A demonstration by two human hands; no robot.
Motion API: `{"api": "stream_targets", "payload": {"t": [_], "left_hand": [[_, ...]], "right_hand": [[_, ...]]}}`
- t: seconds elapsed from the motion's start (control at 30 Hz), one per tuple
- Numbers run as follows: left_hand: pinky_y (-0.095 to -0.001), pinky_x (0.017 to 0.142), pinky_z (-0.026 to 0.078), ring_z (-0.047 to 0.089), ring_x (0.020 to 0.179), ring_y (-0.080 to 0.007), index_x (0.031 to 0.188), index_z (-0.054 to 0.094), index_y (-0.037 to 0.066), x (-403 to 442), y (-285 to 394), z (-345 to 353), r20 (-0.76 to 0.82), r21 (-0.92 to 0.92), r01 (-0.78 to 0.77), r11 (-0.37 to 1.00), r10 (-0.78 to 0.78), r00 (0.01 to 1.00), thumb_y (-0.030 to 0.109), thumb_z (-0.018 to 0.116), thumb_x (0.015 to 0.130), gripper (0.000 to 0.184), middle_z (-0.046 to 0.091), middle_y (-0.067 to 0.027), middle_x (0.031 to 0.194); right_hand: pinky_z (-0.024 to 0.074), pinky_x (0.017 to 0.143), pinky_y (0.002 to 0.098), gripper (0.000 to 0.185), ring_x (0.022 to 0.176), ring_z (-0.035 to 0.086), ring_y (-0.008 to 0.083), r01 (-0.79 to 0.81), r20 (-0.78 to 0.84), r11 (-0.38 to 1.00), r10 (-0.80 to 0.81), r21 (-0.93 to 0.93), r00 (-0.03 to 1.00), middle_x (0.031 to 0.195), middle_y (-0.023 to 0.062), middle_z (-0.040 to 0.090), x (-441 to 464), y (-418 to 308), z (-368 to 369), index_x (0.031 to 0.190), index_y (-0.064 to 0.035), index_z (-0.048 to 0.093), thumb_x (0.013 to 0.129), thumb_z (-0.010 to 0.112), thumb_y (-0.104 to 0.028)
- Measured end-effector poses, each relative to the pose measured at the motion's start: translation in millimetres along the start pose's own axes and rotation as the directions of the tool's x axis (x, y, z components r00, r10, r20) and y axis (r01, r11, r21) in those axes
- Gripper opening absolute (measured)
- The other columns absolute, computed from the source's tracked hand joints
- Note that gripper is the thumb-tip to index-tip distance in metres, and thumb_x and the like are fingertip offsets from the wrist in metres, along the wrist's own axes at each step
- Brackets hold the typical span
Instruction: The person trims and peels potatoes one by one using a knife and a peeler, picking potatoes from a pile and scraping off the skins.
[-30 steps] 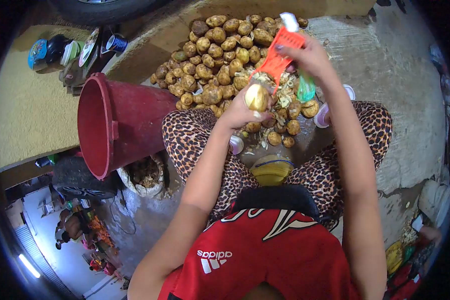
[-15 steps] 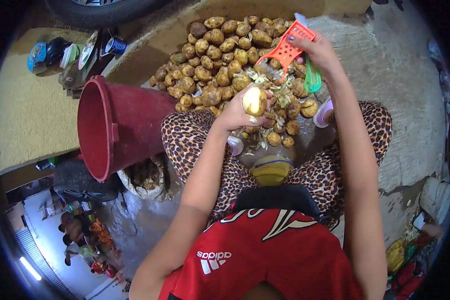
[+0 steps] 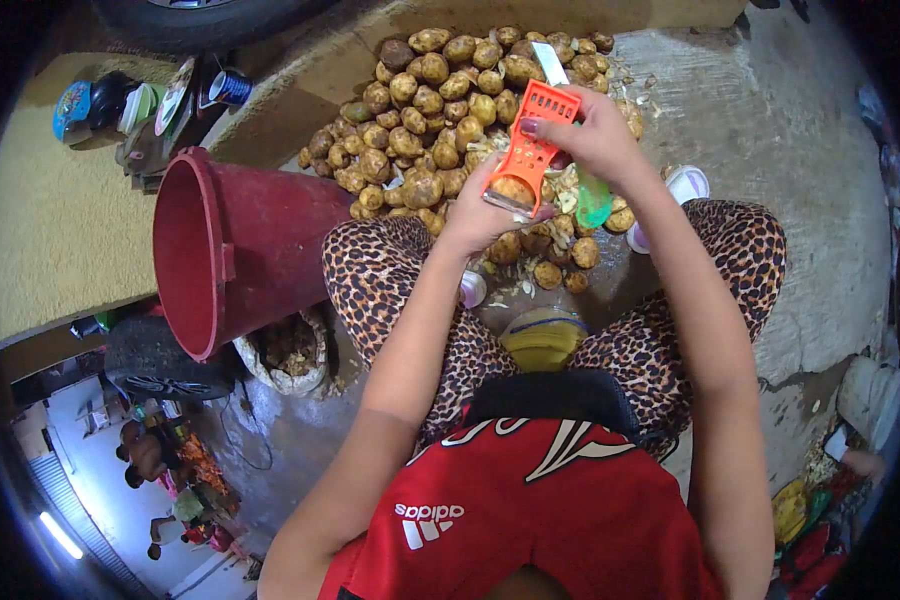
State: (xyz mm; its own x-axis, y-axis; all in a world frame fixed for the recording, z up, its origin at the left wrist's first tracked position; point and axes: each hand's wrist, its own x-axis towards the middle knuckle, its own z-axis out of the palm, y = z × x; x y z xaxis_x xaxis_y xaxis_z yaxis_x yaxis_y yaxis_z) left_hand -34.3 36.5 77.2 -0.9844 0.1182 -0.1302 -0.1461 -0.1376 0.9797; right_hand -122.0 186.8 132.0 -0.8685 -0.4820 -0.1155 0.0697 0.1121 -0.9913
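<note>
Left hand (image 3: 470, 217): fingers wrapped around a rounded, yellow-brown potato (image 3: 513, 189), much of it hidden.
Right hand (image 3: 600, 135): fingers clamped on a flat, bright orange plastic peeler (image 3: 532, 155) pierced with slots and holes, thumb on its face.
Potato: held up near the leopard-print trouser legs (image 3: 378, 285), showing through the peeler's lower frame.
Peeling: apparently the step in hand, with the blade end over the skin (whether it is cutting, I cannot tell from here).
Next stroke: should call for a steady left grip, a light pull and fingers clear of the edge.
Heap: brown, rounded, unpeeled potatoes (image 3: 420, 125), beside a large dark-red plastic bucket (image 3: 275, 240).
</note>
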Motion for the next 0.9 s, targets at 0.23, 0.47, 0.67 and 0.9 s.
{"api": "stream_targets", "payload": {"t": [0.23,0.47,0.67,0.9], "left_hand": [[-0.0288,0.088,0.042,0.05,0.1,-0.0128,0.125,0.034,0.002,-2,-9,-5,-0.002,0.02,-0.076,0.997,0.076,0.997,0.007,0.08,0.059,0.081,0.051,-0.0061,0.112],[-0.0336,0.079,0.05,0.051,0.097,-0.0148,0.12,0.039,0.007,-3,0,-4,0.032,-0.2,0.075,0.977,-0.07,0.997,-0.005,0.071,0.06,0.069,0.048,-0.0037,0.108],[-0.031,0.08,0.049,0.052,0.095,-0.0139,0.119,0.04,0.006,-4,-2,-6,0.021,-0.194,0.032,0.98,-0.029,0.999,-0.007,0.072,0.059,0.069,0.05,-0.0024,0.104],[-0.0279,0.083,0.045,0.053,0.095,-0.0121,0.114,0.042,0.004,-1,-3,-5,-0.036,-0.256,0.013,0.966,-0.022,0.999,-0.004,0.076,0.058,0.067,0.053,-0.0024,0.103]], "right_hand": [[0.0472,0.047,0.0207,0.024,0.056,0.059,0.0089,0.173,-0.164,0.985,-0.175,-0.026,0.971,0.07,0.0046,0.062,13,10,-28,0.089,-0.0017,0.059,0.075,0.067,-0.019],[0.0444,0.044,0.0188,0.021,0.056,0.058,0.008,0.104,-0.162,0.966,-0.066,0.237,0.985,0.07,0.0038,0.062,6,2,-22,0.086,-0.0029,0.06,0.074,0.068,-0.018],[0.046,0.05,0.0197,0.024,0.059,0.056,0.0077,0.174,-0.197,0.973,-0.202,-0.149,0.96,0.074,0.0018,0.06,22,21,-34,0.092,-0.0021,0.057,0.076,0.066,-0.018],[0.0459,0.048,0.0187,0.025,0.058,0.056,0.0065,0.094,-0.169,0.983,-0.068,0.155,0.983,0.074,0.002,0.06,13,7,-30,0.093,-0.0015,0.056,0.077,0.065,-0.018]]}}
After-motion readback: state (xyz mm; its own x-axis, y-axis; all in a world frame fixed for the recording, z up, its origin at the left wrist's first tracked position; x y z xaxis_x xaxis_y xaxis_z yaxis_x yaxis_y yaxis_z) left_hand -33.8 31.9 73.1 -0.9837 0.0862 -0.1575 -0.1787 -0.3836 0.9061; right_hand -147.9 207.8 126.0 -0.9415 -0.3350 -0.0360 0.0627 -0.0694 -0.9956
